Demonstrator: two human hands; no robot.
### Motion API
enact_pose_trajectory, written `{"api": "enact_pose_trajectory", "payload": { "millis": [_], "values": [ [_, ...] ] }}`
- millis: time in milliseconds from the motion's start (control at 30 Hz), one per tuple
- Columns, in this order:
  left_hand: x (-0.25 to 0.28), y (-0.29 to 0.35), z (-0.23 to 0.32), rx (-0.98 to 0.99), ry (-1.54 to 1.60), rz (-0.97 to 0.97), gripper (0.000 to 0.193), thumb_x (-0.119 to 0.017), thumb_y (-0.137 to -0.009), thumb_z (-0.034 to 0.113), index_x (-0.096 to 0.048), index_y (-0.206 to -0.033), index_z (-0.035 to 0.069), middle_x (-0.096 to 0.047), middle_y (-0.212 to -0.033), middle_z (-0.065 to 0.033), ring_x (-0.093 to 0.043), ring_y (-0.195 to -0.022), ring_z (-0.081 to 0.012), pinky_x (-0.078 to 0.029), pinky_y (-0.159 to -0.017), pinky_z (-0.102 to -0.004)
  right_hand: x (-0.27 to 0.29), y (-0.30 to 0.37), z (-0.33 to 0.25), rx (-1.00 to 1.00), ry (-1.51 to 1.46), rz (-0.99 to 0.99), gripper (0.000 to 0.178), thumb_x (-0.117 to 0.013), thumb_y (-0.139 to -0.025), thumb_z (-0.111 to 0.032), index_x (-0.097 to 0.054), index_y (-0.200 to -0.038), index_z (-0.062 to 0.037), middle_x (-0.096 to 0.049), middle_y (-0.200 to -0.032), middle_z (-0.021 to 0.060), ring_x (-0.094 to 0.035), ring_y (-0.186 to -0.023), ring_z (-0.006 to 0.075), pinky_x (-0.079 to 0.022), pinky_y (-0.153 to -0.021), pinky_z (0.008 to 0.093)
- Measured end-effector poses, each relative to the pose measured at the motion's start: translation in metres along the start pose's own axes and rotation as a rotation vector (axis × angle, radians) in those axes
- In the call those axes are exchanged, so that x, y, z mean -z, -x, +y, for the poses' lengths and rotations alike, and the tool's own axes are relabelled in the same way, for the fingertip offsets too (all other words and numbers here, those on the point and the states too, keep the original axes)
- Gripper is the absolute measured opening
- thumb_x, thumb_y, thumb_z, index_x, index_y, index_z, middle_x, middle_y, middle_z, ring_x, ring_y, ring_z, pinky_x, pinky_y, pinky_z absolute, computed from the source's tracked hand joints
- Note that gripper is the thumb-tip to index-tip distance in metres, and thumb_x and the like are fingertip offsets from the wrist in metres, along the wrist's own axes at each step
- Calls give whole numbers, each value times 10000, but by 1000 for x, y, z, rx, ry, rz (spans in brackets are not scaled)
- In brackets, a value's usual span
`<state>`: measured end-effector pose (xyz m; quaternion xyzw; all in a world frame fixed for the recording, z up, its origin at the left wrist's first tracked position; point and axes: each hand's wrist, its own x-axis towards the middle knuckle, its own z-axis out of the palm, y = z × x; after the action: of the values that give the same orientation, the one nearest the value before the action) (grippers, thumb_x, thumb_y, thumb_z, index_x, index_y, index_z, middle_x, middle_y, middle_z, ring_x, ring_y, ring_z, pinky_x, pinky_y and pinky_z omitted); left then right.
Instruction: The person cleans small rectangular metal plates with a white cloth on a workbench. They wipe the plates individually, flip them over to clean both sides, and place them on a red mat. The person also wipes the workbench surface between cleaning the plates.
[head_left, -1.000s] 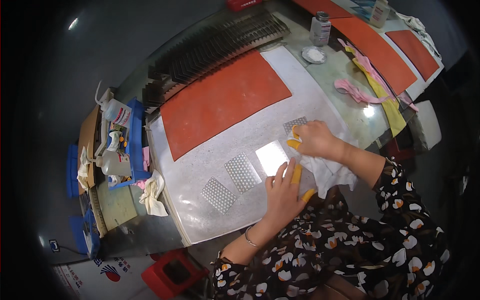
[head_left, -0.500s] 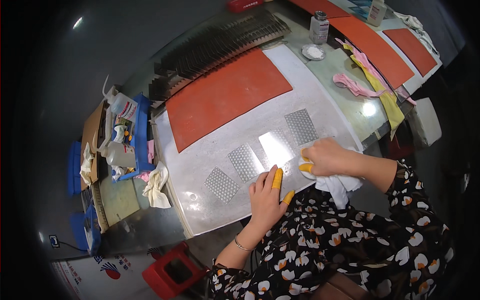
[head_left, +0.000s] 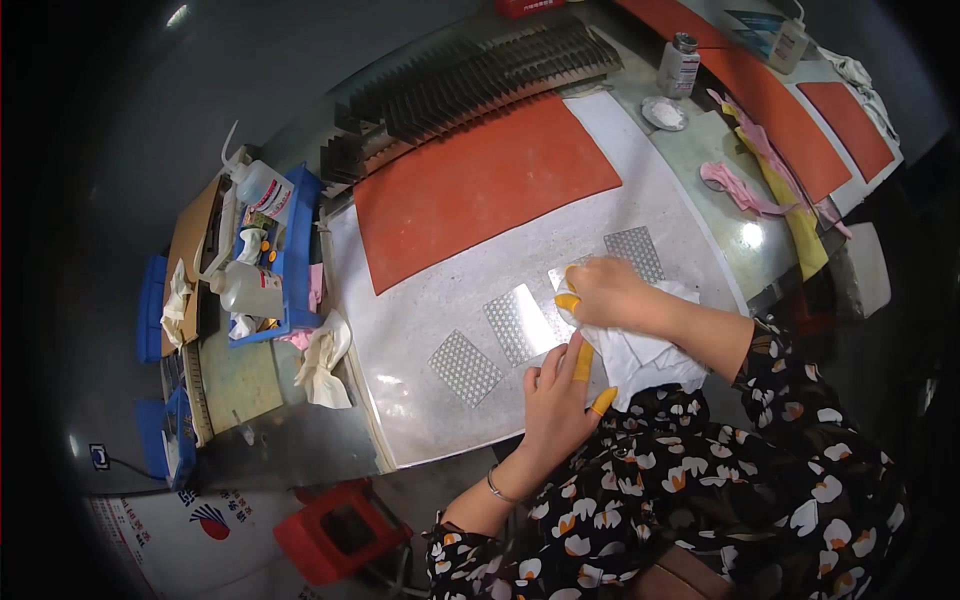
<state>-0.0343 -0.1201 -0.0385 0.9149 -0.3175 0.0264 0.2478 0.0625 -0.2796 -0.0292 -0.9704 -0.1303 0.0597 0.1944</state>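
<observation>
Several small rectangular plates with a dotted pattern lie in a row on a white sheet (head_left: pixel 420 430). My right hand (head_left: pixel 612 292), with yellow finger cots, is closed round a white cloth (head_left: pixel 650 362) and presses it on the third plate (head_left: pixel 558 276), hiding most of it. My left hand (head_left: pixel 556 405) rests with fingers stretched out at the near edge of that plate; it also wears yellow finger cots. To its left lie a shiny second plate (head_left: pixel 515 322) and a leftmost plate (head_left: pixel 465 368). Beyond my right hand is the rightmost plate (head_left: pixel 636 252).
An orange-red mat (head_left: pixel 490 195) lies farther back, before a rack of dark upright slats (head_left: pixel 490 80). At left stands a blue tray (head_left: pixel 303 230) with squeeze bottles. A bottle (head_left: pixel 679 68), a dish of white powder (head_left: pixel 665 114) and pink cloth (head_left: pixel 740 190) are at right.
My right hand has moved the white cloth left, onto the third plate, which showed bare before. The left hand stays by that plate's near edge. The whole view has shifted slightly.
</observation>
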Motion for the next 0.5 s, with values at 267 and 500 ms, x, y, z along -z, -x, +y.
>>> {"api": "enact_pose_trajectory", "payload": {
  "millis": [267, 500],
  "values": [
    [20, 32, -19, 118, 6, 157, 535, -714, -654, 175, -517, -1110, -22, -467, -1254, -112, -434, -1076, -299, -297, -881, -405, 6, 40, -10, 35, -10, -138, 213, -610, -671, -184, -607, -732, 21, -613, -684, 222, -620, -636, 355, -490, -584, 423],
    [26, 44, -31, 152, -83, 145, 522, -698, -674, 198, -516, -1107, -30, -464, -1261, -108, -438, -1024, -317, -315, -876, -408, 19, 53, -23, 229, 33, -393, 249, -598, -735, -242, -594, -758, 6, -601, -654, 212, -602, -641, 372, -461, -612, 456]
  ]
}}
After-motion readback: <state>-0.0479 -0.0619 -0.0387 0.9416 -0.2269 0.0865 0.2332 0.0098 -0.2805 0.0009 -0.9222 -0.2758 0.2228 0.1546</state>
